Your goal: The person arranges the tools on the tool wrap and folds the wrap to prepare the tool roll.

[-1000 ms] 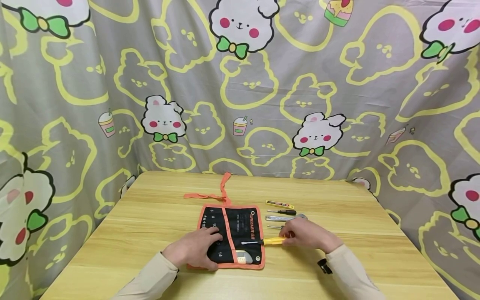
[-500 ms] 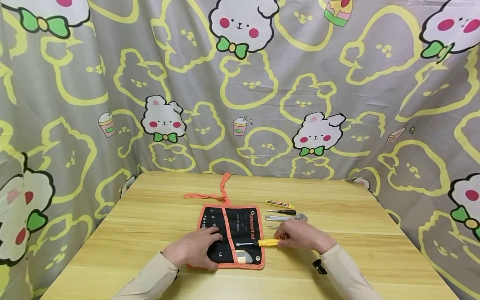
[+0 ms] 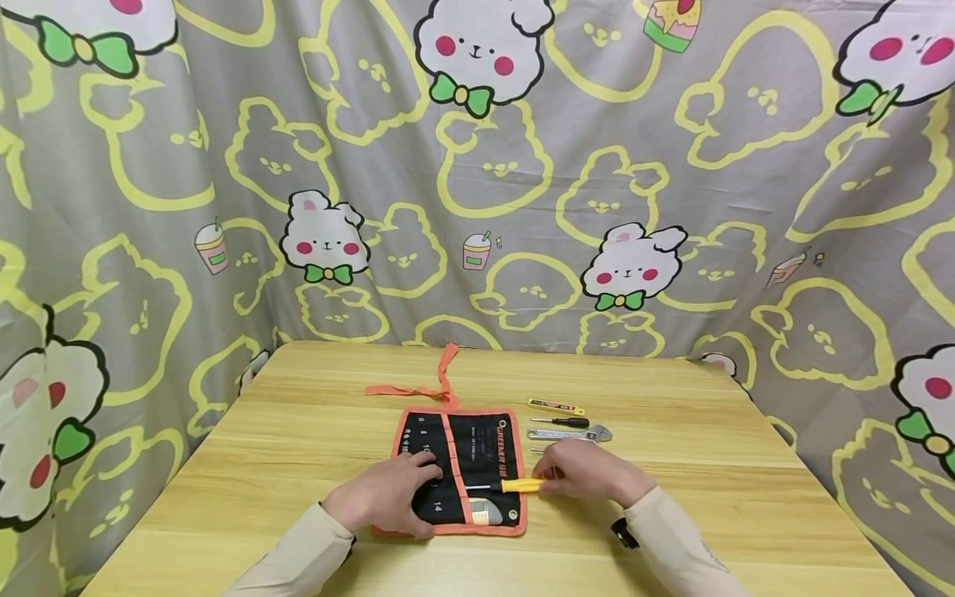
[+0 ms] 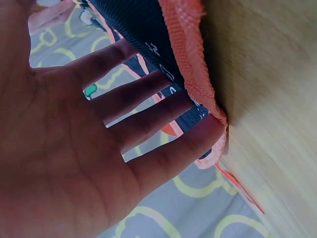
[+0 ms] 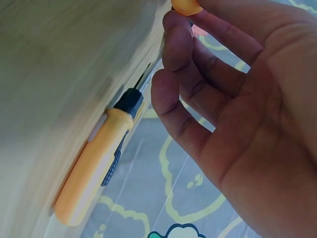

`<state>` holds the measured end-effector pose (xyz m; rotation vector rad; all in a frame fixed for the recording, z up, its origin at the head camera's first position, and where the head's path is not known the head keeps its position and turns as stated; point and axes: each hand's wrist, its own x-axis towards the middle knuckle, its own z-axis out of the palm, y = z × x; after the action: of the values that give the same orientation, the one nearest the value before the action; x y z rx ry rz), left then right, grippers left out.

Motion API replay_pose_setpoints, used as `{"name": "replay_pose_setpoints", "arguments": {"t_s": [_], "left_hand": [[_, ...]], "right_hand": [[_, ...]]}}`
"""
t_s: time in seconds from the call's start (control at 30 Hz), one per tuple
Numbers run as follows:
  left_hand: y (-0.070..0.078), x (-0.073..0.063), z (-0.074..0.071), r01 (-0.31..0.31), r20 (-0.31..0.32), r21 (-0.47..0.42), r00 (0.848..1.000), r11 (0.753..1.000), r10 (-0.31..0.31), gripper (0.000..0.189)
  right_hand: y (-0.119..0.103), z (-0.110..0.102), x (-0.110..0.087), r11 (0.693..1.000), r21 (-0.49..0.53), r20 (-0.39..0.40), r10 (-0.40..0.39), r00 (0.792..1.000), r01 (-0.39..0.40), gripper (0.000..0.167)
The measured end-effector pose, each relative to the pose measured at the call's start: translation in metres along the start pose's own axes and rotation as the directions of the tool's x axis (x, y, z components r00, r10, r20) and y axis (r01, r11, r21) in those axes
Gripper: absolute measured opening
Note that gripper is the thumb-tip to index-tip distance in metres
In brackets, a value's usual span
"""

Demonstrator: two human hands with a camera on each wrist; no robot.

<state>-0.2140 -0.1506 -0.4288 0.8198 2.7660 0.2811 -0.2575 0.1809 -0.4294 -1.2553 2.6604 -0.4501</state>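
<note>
A black tool roll with orange edging (image 3: 477, 448) lies spread on the table. My left hand (image 3: 391, 493) rests on its left part; in the left wrist view the spread fingers (image 4: 168, 161) press against the edge. My right hand (image 3: 593, 473) pinches the end of a yellow-handled screwdriver (image 3: 521, 485), held across the roll's right edge. Its shaft points left, and the tip is out of sight at the orange pocket strip. Only the handle's end (image 5: 185, 6) shows in the right wrist view. Below the screwdriver, a grey tool with a pale label (image 3: 487, 514) sits on the roll.
To the right lie a yellow slim tool (image 3: 555, 407), a black-handled screwdriver (image 3: 570, 422) and an adjustable wrench (image 3: 567, 434). Another orange-yellow screwdriver (image 5: 94, 166) lies beneath my right hand. Orange ties (image 3: 446, 373) trail from the roll's far edge. A patterned curtain (image 3: 418, 166) surrounds the table.
My right hand has moved left with the screwdriver, and its tip has slid from the open fabric to the pocket strip. The left hand has stayed in place.
</note>
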Motion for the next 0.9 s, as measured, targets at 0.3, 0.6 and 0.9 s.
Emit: {"name": "replay_pose_setpoints", "arguments": {"t_s": [0.3,0.6,0.9], "left_hand": [[0.000,0.001,0.001,0.003,0.003,-0.004,1.000,1.000,-0.003,0.075],[0.001,0.000,-0.001,0.008,0.002,-0.006,1.000,1.000,-0.008,0.076],[0.001,0.000,0.001,0.008,0.000,-0.005,1.000,1.000,-0.008,0.076]], "right_hand": [[-0.008,0.002,0.006,1.000,-0.010,0.008,0.021,1.000,-0.021,0.006],[-0.010,0.004,0.010,0.999,-0.026,0.004,0.026,1.000,-0.026,0.004],[-0.011,0.006,0.012,0.999,-0.045,-0.015,0.024,1.000,-0.025,0.005]]}}
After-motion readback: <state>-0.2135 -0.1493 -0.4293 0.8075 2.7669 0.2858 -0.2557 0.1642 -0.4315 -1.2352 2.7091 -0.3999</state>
